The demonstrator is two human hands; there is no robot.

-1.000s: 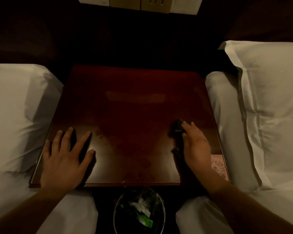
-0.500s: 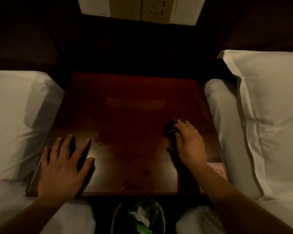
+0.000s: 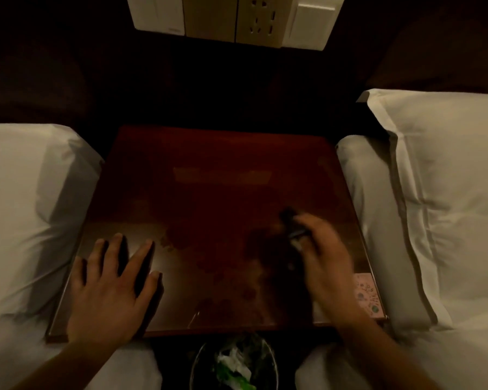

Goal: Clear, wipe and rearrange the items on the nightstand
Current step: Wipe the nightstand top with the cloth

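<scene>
The dark red wooden nightstand (image 3: 217, 192) fills the middle of the view, its glossy top streaked with damp marks. My left hand (image 3: 110, 288) lies flat on the front left corner with fingers spread. My right hand (image 3: 324, 263) is blurred over the right side of the top and presses on a dark cloth (image 3: 289, 220) that shows beyond the fingertips. A pink printed card (image 3: 368, 295) lies at the front right corner, just right of that hand.
White pillows and bedding flank the nightstand on the left (image 3: 31, 209) and right (image 3: 440, 192). A bin (image 3: 234, 364) with white and green scraps stands below the front edge. A switch and socket panel (image 3: 237, 18) hangs on the dark wall behind.
My right hand has slid with the cloth across the right side of the top and is now blurred. The view has tilted up, showing more of the wall panel. My left hand stays put.
</scene>
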